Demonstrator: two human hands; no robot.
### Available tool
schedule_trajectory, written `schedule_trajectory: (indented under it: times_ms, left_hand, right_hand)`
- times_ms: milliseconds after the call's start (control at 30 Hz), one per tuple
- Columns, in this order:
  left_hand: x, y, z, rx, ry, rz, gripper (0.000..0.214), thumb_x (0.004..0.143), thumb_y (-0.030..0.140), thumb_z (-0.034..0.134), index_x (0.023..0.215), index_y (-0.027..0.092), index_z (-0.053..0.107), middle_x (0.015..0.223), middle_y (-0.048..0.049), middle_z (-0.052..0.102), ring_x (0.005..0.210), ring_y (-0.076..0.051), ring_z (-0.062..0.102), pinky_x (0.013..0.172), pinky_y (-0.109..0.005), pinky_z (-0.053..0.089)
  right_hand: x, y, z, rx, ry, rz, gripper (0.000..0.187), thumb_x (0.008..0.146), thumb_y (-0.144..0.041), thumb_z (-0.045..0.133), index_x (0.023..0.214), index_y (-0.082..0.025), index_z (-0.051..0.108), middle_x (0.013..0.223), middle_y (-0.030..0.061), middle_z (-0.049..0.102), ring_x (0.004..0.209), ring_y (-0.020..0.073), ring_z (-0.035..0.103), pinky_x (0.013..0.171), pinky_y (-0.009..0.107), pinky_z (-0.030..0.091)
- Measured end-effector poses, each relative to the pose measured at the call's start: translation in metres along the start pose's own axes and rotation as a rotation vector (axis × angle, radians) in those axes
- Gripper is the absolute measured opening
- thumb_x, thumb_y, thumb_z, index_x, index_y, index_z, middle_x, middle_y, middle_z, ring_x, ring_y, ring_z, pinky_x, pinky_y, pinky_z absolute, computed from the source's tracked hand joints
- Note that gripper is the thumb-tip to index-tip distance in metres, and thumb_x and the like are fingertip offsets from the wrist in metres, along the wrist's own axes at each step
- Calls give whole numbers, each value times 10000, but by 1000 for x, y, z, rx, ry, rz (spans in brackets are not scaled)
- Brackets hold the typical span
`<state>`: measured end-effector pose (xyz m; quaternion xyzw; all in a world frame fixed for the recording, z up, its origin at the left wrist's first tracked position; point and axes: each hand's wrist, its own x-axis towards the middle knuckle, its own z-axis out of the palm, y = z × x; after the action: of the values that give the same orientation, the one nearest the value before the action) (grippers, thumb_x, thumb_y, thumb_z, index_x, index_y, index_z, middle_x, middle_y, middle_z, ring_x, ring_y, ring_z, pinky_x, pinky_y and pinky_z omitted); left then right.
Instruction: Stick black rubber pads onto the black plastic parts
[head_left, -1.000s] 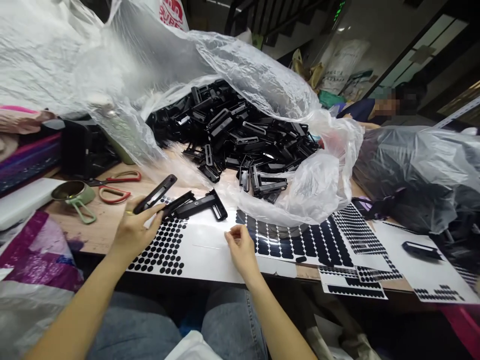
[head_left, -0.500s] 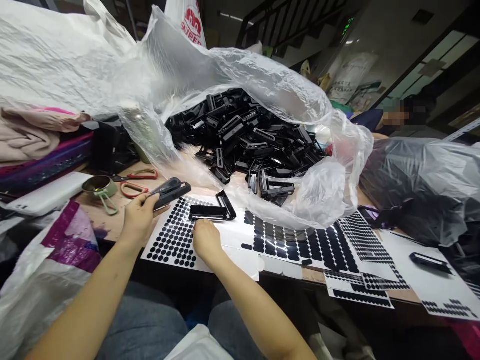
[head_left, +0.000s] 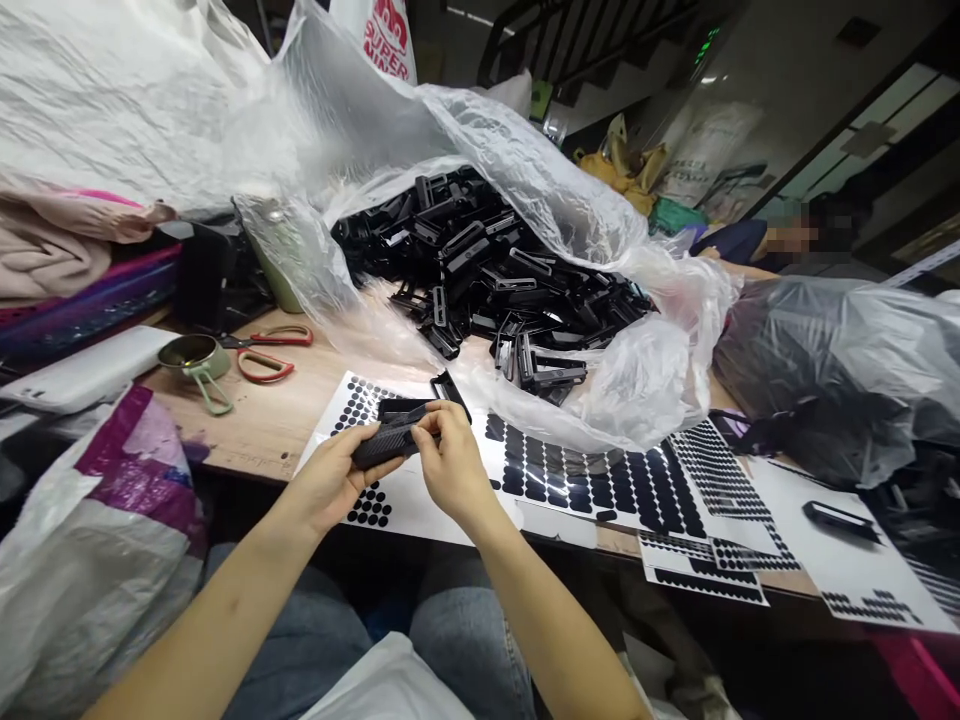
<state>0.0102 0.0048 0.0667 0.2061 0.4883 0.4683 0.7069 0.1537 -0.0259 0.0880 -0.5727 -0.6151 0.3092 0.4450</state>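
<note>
My left hand [head_left: 326,485] is closed around one end of a long black plastic part [head_left: 384,445] with a ribbed side, held above the table edge. My right hand [head_left: 457,465] meets its other end, thumb and fingers pinched together. Whether a small sticker sits under those fingertips is hidden. Below both hands lies a white sheet [head_left: 420,518] of round black stickers, partly covered by them. Another black plastic part [head_left: 452,388], L-shaped as it lies, rests on this sheet just behind my hands.
A clear plastic bag [head_left: 637,385] spills a heap of black plastic parts [head_left: 480,260]. Red-handled scissors [head_left: 266,367] and a green cup [head_left: 193,358] stand left. More sticker sheets [head_left: 600,490] and one black part [head_left: 841,520] lie right. A person [head_left: 739,243] sits beyond.
My right hand has lifted off the sticker sheet toward the held part. My left hand has brought that part rightward and down, so both hands now meet at it.
</note>
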Motion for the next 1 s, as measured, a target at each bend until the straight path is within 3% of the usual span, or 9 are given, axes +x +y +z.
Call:
schedule_trajectory:
  times_ms: [300, 633, 700, 767, 867, 1000]
  left_hand:
    - [-8, -14, 19, 40, -7, 13, 120, 781, 128, 553, 752, 86, 661, 859, -95, 678, 824, -191, 645, 684, -334, 587]
    - [-6, -24, 29, 91, -15, -18, 127, 798, 136, 547, 734, 111, 654, 881, -84, 667, 836, -183, 641, 695, -323, 585]
    - [-3, -27, 26, 120, -6, -29, 143, 804, 131, 540, 719, 112, 653, 865, -80, 663, 824, -181, 643, 686, -319, 589]
    - [2, -30, 23, 148, 16, -37, 155, 803, 126, 542, 692, 110, 649, 841, -77, 660, 805, -180, 646, 683, -323, 593]
    - [7, -34, 17, 150, 34, -56, 156, 801, 121, 551, 680, 106, 648, 837, -83, 664, 800, -187, 650, 706, -349, 594]
    - [12, -37, 15, 137, 36, -60, 135, 801, 116, 552, 719, 103, 659, 870, -94, 675, 820, -197, 654, 711, -360, 596]
  right_hand:
    - [-10, 9, -8, -85, 50, 52, 107, 839, -140, 424, 752, -194, 454, 1056, 106, 479, 1084, 200, 447, 944, 372, 375]
    - [-17, 25, -14, -111, 65, 66, 102, 832, -157, 444, 744, -202, 471, 986, 71, 501, 986, 186, 496, 886, 345, 414]
    - [-14, 38, -19, -128, 86, 130, 26, 831, -211, 476, 819, -199, 496, 990, 69, 511, 908, 184, 533, 824, 333, 445]
    - [-8, 57, -27, -241, 156, 275, 123, 842, -262, 476, 921, -174, 510, 1015, 100, 519, 863, 205, 555, 785, 352, 454]
    - [3, 85, -39, -534, 230, 499, 228, 834, -252, 490, 993, -94, 533, 1053, 181, 521, 973, 292, 537, 836, 402, 421]
    - [9, 103, -40, -687, 181, 580, 235, 816, -176, 490, 1005, -57, 563, 1074, 210, 525, 1039, 319, 516, 843, 378, 418]
